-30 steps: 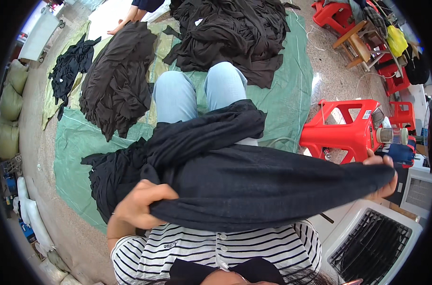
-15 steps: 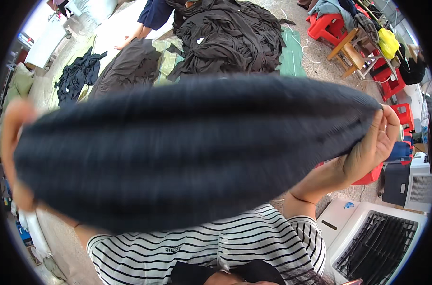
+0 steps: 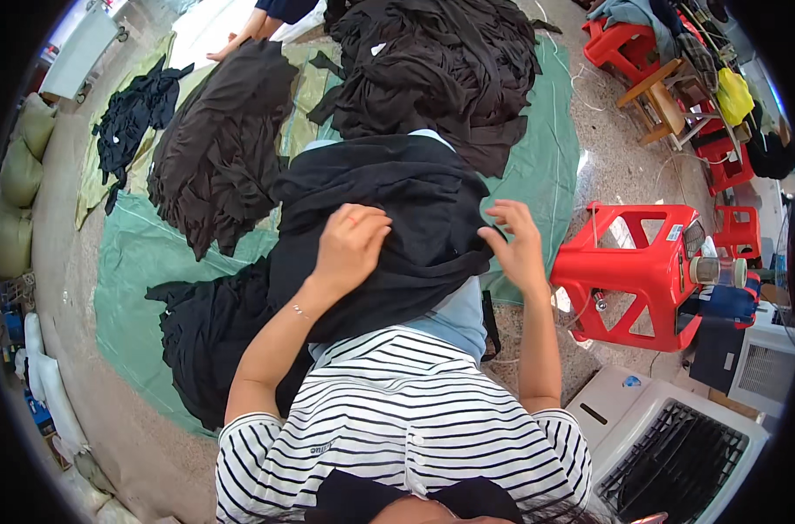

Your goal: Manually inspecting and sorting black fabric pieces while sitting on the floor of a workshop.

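Note:
A black garment (image 3: pixel 406 196) lies rumpled over my lap, its far edge past my knees. Above its left middle is my left hand (image 3: pixel 354 244), palm down, fingers loosely bent and pointing right; I see nothing held in it. At the garment's right edge, my right hand (image 3: pixel 518 244) has its thumb and fingers apart, the thumb close to the cloth. A heap of black cloth (image 3: pixel 209 341) lies against my left side, partly hidden by my left arm.
Dark brown cloth piles (image 3: pixel 231 148) and a larger heap (image 3: pixel 432 70) lie ahead on a green sheet (image 3: pixel 537 166). A red stool (image 3: pixel 624 271) stands at right, near an air cooler (image 3: pixel 677 445). Another person's bare foot (image 3: pixel 231 45) shows at the far left.
The black garment, held stretched up before me between both hands, has come down onto my lap. Both hands have moved down and inward and have let go of its ends.

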The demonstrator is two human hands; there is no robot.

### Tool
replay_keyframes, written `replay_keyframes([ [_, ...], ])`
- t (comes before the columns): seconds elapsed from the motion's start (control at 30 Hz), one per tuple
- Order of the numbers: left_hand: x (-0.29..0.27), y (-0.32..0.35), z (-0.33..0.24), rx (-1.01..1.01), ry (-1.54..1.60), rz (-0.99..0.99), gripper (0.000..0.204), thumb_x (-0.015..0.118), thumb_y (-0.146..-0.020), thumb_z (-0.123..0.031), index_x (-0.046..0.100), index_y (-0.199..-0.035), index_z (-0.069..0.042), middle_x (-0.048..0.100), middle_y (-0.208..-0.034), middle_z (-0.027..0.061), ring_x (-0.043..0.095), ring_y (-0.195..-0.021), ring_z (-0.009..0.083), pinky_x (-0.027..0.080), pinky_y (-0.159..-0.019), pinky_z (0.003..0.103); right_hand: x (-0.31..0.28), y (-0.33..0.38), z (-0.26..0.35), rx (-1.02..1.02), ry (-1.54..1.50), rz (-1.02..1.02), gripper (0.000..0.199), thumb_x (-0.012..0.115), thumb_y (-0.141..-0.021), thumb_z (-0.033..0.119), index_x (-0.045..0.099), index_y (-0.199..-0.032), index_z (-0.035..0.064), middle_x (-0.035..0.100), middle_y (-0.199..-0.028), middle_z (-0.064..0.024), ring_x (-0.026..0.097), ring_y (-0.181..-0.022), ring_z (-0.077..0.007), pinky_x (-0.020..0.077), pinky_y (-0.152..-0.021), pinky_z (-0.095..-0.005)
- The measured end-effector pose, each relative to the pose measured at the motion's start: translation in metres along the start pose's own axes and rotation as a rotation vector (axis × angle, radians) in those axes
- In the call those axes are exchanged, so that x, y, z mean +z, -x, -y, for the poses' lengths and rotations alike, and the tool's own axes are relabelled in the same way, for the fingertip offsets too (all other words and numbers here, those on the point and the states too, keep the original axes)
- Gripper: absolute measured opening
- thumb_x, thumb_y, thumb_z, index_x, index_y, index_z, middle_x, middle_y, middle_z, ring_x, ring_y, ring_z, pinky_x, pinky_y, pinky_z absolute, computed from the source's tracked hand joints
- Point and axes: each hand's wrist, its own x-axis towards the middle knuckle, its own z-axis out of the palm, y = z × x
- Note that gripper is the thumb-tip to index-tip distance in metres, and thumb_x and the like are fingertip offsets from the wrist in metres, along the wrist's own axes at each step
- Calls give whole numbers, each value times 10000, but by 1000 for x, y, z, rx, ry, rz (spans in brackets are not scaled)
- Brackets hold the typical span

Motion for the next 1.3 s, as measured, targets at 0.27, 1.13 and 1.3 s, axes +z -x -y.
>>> replay_keyframes([
  [0.27,21,9,-24,-121,203,26,75,706,-825,-58,677,-894,-57,670,-874,57,634,-835,258,501,-748,353,1,-2,44,-60,281,281,357,804,-726,166,645,-1027,60,616,-1131,-71,643,-853,-264,523,-728,-353],
  [1.13,22,-44,-10,-384,412,179,278,716,-862,-234,688,-974,19,631,-828,110,630,-792,274,491,-719,350,8,-101,41,82,-67,-183,92,654,-852,-27,638,-940,-5,618,-844,-112,633,-679,-206,481,-593,-306],
  [1.3,24,-42,7,-588,460,298,295,776,-802,-241,706,-861,40,679,-789,160,671,-716,246,507,-691,337,40,-97,43,-106,-25,-345,176,666,-847,0,636,-1021,9,608,-961,-126,622,-703,-225,501,-661,-331],
])
